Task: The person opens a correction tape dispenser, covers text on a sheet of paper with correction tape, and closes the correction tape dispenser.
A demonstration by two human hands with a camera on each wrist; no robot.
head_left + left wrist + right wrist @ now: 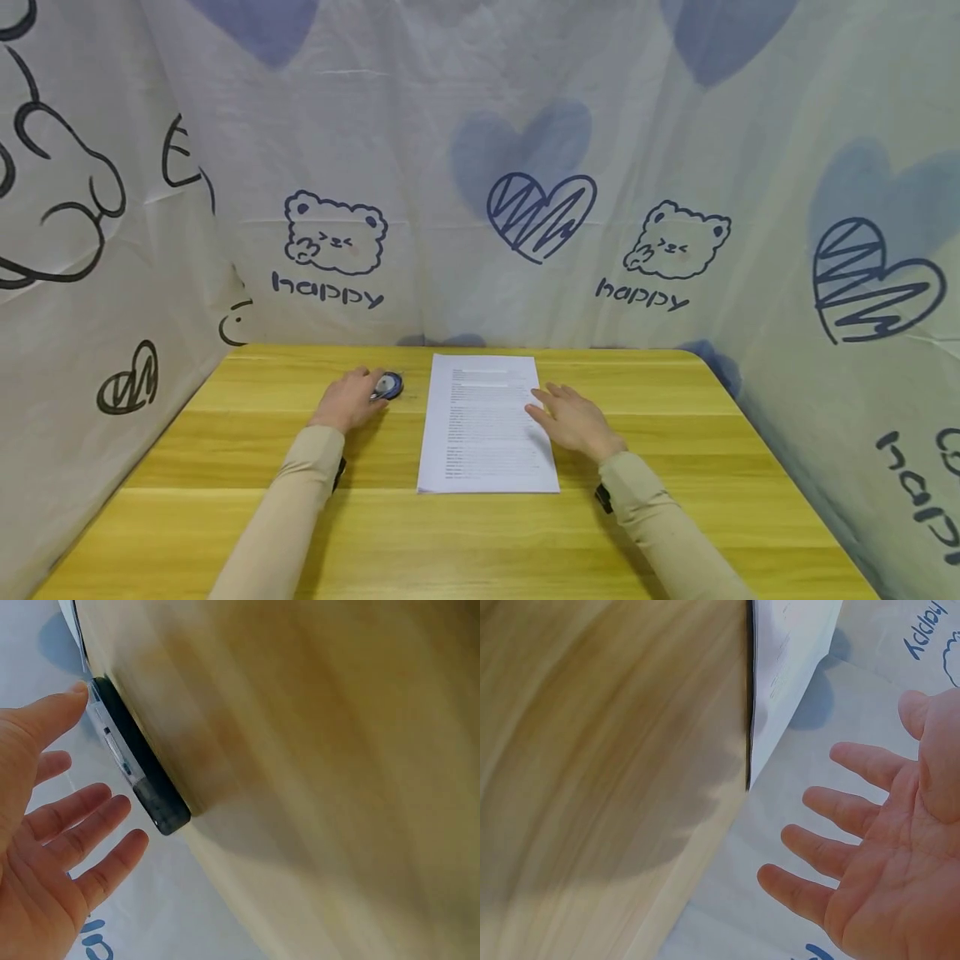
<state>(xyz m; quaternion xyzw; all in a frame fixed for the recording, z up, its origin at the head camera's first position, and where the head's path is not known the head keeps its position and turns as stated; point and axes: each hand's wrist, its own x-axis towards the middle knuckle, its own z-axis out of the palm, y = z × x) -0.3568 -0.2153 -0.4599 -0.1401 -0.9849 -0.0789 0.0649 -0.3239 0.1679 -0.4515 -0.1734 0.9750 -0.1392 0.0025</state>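
A small round case with a dark blue rim and a pale middle lies on the table. Seen from the side in the left wrist view, the case has a dark base and a clearer upper part; its exact kind is not plain. My left hand is just left of it, fingers spread, the thumb tip at or very near its edge. A stack of printed paper lies to the right. Over its right edge hovers my right hand. In the right wrist view that hand holds nothing, its fingers spread apart.
The wooden table runs back to a hanging cloth printed with bears and hearts. More of this cloth closes off the left and right sides. Dark wrist-worn devices show at both cuffs.
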